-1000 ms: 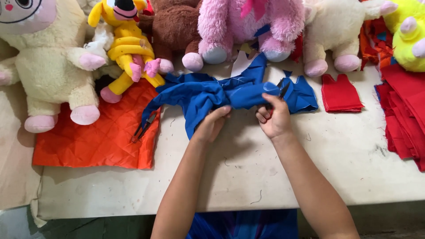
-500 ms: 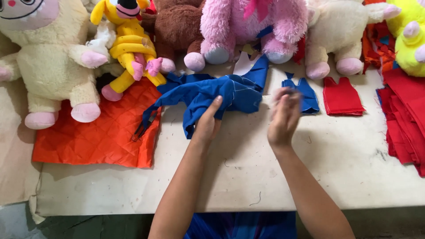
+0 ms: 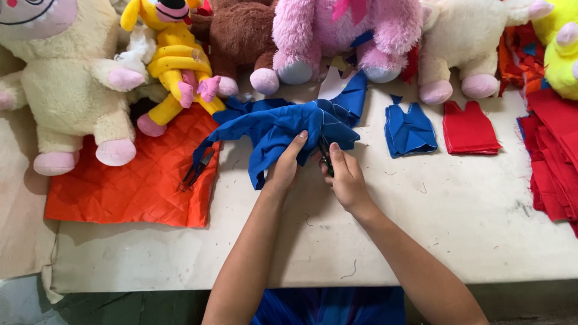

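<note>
At the middle of the worn white table, both hands pinch a crumpled bright-blue fabric piece: left hand grips its hem, right hand holds small dark snips. Orange quilted cloth at 9 o'clock, plush toys crowd 12. Fabric runs roughly 8-to-2.

Light is bright and even on my feed, soft daylight quality, no hard glare. Soft shadows fall under the forearms onto the pale table and toward me beneath the orange quilted cloth. Colours are saturated. Focus is fair at centre; fine detail is smeared by compression. The plush toys along the top edge are cropped and slightly stretched. The floor strip at the bottom is dim.
</note>
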